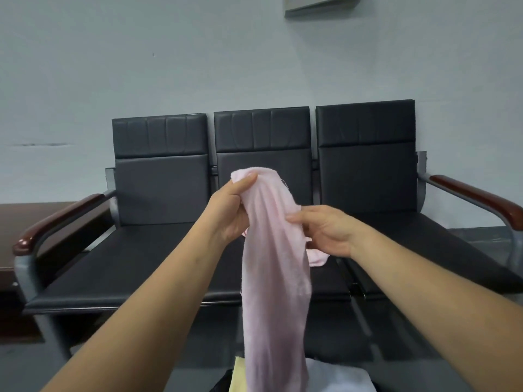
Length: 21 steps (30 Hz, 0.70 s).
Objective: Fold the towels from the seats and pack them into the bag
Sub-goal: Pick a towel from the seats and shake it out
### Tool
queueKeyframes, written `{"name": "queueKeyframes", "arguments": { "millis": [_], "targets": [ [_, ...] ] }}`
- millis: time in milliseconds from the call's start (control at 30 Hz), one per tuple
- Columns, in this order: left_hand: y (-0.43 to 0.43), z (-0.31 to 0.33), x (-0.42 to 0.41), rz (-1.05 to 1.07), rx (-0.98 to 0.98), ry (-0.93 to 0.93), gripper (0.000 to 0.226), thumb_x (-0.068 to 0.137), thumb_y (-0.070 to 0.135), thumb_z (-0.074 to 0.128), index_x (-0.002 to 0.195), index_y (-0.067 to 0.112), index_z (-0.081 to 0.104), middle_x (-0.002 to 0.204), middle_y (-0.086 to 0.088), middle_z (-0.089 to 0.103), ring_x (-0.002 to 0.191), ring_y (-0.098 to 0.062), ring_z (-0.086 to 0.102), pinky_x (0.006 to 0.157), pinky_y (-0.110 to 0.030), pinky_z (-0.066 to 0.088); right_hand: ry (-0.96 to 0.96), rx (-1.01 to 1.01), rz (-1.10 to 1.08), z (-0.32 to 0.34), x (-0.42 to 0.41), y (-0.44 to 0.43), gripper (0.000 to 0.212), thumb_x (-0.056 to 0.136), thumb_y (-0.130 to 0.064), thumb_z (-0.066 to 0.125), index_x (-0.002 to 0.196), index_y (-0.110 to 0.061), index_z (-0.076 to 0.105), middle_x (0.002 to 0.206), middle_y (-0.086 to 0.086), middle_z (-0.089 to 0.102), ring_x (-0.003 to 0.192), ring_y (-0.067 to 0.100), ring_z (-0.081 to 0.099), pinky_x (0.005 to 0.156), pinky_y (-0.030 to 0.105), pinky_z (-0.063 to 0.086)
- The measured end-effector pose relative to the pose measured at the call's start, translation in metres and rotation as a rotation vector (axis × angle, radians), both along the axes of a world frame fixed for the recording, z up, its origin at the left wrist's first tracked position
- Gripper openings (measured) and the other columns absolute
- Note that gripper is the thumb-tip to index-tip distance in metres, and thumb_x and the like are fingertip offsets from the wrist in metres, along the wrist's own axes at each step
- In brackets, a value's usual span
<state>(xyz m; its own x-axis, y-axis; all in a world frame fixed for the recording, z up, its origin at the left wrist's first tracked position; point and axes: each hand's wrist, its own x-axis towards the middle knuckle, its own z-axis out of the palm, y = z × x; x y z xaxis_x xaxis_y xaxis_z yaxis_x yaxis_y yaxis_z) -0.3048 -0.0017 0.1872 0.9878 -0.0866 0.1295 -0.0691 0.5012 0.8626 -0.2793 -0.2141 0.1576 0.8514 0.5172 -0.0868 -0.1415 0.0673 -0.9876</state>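
Pink towel (274,278) is hanging before black seats (135,264) — left hand (229,213) gripping its top edge, right hand (325,230) pinching its side.

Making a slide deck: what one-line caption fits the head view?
Left hand and right hand hold a pink towel up before a row of black seats.

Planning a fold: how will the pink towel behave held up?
Probably floppy: the pink towel hangs limp from the left hand. Likely light: a pinch holds it. It bunches where the right hand pinches, so folds may slump.
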Motion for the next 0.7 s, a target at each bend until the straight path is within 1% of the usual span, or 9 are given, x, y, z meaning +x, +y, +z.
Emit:
{"name": "queueKeyframes", "arguments": {
  "millis": [67,167,233,300,400,433,567,633,700],
  "targets": [
    [0.001,-0.004,-0.001,0.000,0.095,-0.020,0.041,0.102,0.023,0.057,0.133,-0.004,0.060,0.131,-0.026,0.065,0.123,-0.035,0.064,0.108,-0.048,0.049,-0.049,0.120,-0.051,0.002,0.000,0.006,0.036,0.087,-0.013,0.075,0.120,-0.001,0.068,0.116,0.016,0.073,0.106,0.028,0.071,0.094,0.041,0.056],
    [0.006,-0.015,0.000,0.048,0.175,-0.003,0.045,0.101,0.035,0.060,0.136,0.007,0.059,0.129,-0.014,0.069,0.119,-0.027,0.068,0.102,-0.044,0.053,-0.084,0.254,-0.182,0.012,-0.001,0.014,0.021,0.092,-0.007,0.069,0.113,-0.003,0.070,0.112,0.016,0.074,0.104,0.029,0.071,0.088,0.040,0.058],
    [0.012,-0.024,0.001,-0.001,0.326,-0.023,0.053,0.095,0.048,0.065,0.137,0.018,0.060,0.132,-0.006,0.068,0.120,-0.026,0.066,0.103,-0.044,0.049,-0.093,0.274,-0.274,0.018,-0.001,0.018,0.023,0.092,-0.008,0.070,0.115,-0.003,0.070,0.113,0.017,0.074,0.107,0.031,0.072,0.091,0.043,0.059],
    [0.013,-0.036,-0.002,-0.098,0.547,-0.037,0.052,0.089,0.046,0.070,0.129,0.013,0.065,0.123,-0.007,0.068,0.111,-0.029,0.063,0.096,-0.043,0.046,-0.078,0.300,-0.326,0.025,-0.001,0.021,0.030,0.093,-0.010,0.070,0.122,-0.003,0.069,0.117,0.018,0.074,0.112,0.033,0.070,0.096,0.047,0.058],
    [0.009,-0.057,-0.006,-0.165,0.763,-0.055,0.041,0.086,0.033,0.078,0.115,0.004,0.073,0.119,-0.011,0.074,0.115,-0.028,0.068,0.107,-0.044,0.047,-0.069,0.277,-0.396,0.038,-0.002,0.023,0.028,0.092,-0.013,0.072,0.119,-0.008,0.071,0.112,0.014,0.075,0.106,0.029,0.072,0.091,0.046,0.060],
    [0.007,-0.063,-0.008,-0.148,0.744,-0.059,0.036,0.088,0.030,0.077,0.114,0.005,0.074,0.119,-0.012,0.074,0.115,-0.028,0.069,0.106,-0.044,0.049,-0.069,0.268,-0.420,0.041,-0.001,0.022,0.026,0.091,-0.013,0.073,0.116,-0.008,0.072,0.109,0.013,0.076,0.102,0.027,0.073,0.089,0.043,0.061],
    [0.001,-0.064,-0.018,-0.076,0.523,0.002,0.023,0.101,0.014,0.056,0.115,0.003,0.071,0.111,-0.014,0.075,0.100,-0.029,0.071,0.083,-0.037,0.057,-0.163,0.114,-0.514,0.045,0.011,0.013,0.023,0.089,-0.009,0.072,0.111,-0.003,0.072,0.105,0.015,0.076,0.093,0.025,0.073,0.084,0.038,0.061],
    [-0.007,-0.061,-0.019,-0.075,0.463,0.049,0.027,0.101,0.014,0.053,0.120,0.004,0.069,0.118,-0.019,0.073,0.106,-0.032,0.070,0.093,-0.044,0.055,-0.175,-0.004,-0.528,0.043,0.017,0.007,0.018,0.088,-0.010,0.072,0.105,-0.005,0.072,0.106,0.015,0.075,0.098,0.027,0.073,0.088,0.040,0.060],
    [-0.016,-0.057,-0.019,-0.056,0.336,0.114,0.033,0.098,0.018,0.053,0.125,0.007,0.067,0.122,-0.019,0.072,0.115,-0.033,0.068,0.103,-0.048,0.050,-0.057,-0.006,-0.473,0.037,0.022,0.000,0.023,0.088,-0.011,0.074,0.108,0.000,0.071,0.114,0.015,0.073,0.103,0.029,0.072,0.095,0.042,0.058]
  ]
}}
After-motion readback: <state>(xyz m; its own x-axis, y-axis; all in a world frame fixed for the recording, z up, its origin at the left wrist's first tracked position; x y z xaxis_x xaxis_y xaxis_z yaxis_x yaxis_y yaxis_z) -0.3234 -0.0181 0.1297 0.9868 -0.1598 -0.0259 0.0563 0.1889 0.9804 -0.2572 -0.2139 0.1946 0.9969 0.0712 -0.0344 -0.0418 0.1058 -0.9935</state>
